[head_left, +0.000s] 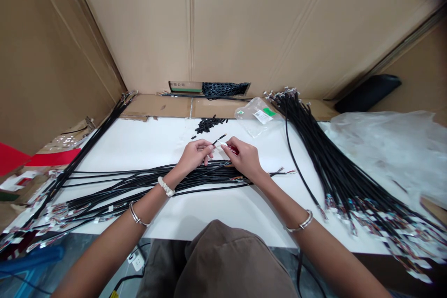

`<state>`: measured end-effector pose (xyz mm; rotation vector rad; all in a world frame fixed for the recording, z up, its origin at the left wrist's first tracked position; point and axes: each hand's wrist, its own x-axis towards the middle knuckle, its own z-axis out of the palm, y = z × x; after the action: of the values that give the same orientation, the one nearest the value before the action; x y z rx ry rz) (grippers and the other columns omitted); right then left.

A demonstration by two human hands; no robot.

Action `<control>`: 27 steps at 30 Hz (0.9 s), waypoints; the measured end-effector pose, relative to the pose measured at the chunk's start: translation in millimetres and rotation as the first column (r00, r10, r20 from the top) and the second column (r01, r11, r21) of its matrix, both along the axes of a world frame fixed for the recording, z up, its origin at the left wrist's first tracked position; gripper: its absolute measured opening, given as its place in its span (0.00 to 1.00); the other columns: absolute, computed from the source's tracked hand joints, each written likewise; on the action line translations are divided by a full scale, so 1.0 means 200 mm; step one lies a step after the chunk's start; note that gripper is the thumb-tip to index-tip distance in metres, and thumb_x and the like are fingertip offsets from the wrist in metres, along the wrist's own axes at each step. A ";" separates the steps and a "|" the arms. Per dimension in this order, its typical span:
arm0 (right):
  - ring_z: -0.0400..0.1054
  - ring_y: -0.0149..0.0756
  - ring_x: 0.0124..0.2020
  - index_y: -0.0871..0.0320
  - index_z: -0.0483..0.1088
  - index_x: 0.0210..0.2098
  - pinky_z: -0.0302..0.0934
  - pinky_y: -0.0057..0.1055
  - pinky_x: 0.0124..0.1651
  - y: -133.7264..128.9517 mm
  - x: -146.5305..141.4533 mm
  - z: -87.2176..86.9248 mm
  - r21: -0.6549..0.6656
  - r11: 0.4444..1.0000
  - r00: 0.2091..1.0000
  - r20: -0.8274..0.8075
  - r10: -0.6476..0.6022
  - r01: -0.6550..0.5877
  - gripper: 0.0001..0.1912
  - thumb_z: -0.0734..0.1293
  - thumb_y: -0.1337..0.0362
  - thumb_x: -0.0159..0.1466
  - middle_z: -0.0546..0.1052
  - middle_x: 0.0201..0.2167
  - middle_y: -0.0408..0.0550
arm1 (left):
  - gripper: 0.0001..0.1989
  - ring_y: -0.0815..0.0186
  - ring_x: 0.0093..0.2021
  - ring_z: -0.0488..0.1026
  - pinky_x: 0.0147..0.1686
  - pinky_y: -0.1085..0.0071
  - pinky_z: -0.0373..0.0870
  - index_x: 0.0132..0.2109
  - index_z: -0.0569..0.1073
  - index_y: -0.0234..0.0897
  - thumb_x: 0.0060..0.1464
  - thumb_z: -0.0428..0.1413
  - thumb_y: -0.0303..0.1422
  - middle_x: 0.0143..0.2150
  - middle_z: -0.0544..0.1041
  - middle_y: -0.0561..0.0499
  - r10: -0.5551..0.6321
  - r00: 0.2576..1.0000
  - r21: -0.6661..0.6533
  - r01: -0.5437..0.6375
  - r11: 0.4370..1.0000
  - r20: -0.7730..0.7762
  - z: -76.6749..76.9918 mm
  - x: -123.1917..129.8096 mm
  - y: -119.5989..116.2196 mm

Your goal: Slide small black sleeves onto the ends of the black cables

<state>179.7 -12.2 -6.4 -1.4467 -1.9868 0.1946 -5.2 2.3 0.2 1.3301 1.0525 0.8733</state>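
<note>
The left hand (195, 153) is pinching a black cable (215, 143), its tip slanting away and rightward between both hands. The right hand (244, 154) is gripping a mostly hidden red object (234, 150), hovering just beside that tip.

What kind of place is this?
Probably a workbench in a workshop or small factory: bundles of black cables with colored wire ends lie on a white table, near a pile of small black pieces, with cardboard walls around.
</note>
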 end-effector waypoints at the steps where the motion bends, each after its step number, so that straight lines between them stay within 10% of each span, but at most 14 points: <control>1: 0.62 0.32 0.25 0.56 0.66 0.31 0.51 0.28 0.30 0.00 0.00 0.00 0.001 1.000 1.000 -0.007 -0.001 0.002 0.15 0.60 0.52 0.67 0.72 0.24 0.44 | 0.06 0.77 0.15 0.65 0.13 0.80 0.53 0.37 0.72 0.30 0.58 0.54 0.30 0.25 0.73 0.53 0.004 1.000 0.000 -0.004 1.000 0.002 0.00 0.00 0.00; 27: 0.61 0.32 0.24 0.56 0.66 0.31 0.52 0.29 0.31 0.00 0.00 0.01 0.001 1.000 0.998 -0.065 0.018 -0.018 0.14 0.61 0.52 0.66 0.72 0.24 0.44 | 0.10 0.75 0.18 0.67 0.18 0.78 0.62 0.37 0.73 0.31 0.54 0.57 0.35 0.28 0.76 0.50 0.060 0.998 0.126 -0.059 0.990 -0.005 -0.04 0.00 0.01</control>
<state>180.5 -12.3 -4.5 -1.4046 -1.9478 0.2458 -6.1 3.4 -6.9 1.4140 1.0627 0.9927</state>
